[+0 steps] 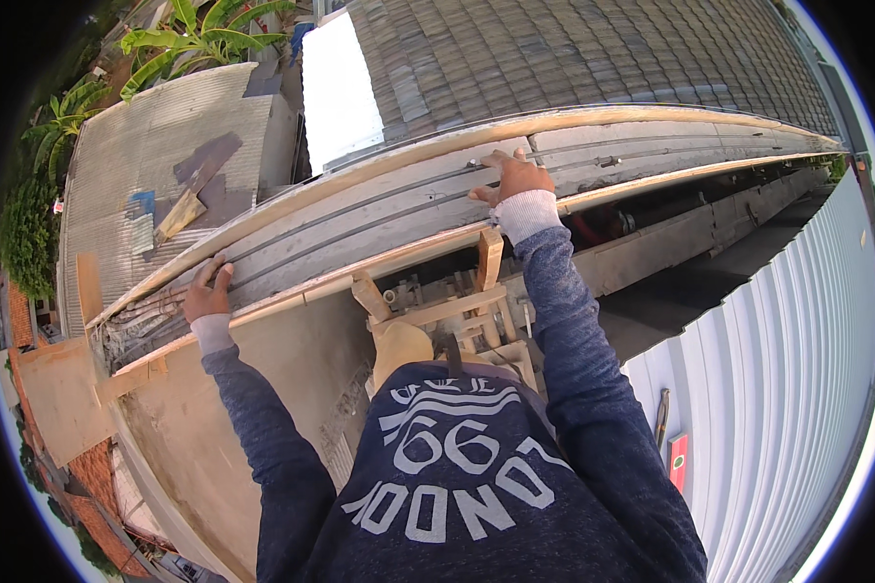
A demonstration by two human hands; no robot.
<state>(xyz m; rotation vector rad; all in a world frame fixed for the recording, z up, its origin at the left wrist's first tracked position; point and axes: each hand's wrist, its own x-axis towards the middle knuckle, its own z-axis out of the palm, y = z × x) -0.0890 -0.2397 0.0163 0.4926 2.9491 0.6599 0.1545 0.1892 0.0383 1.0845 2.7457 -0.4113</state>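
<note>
I look down over a long grey concrete beam [379,209] boxed between two pale wooden form boards [428,146], with thin steel bars running along its top. My left hand [207,290] rests on the near wooden edge at the left, fingers curled over it. My right hand [511,177] lies flat on the top of the beam farther right, fingers spread toward the bars. Both arms wear dark blue sleeves with grey cuffs. Neither hand holds a tool.
Wooden braces [486,267] prop the form below my chest. White corrugated sheeting [787,369] slopes at the right, with a red spirit level [678,462] lying on it. Tiled roof [574,49], a rusty metal roof [156,146] and banana plants [199,34] lie far below beyond the beam.
</note>
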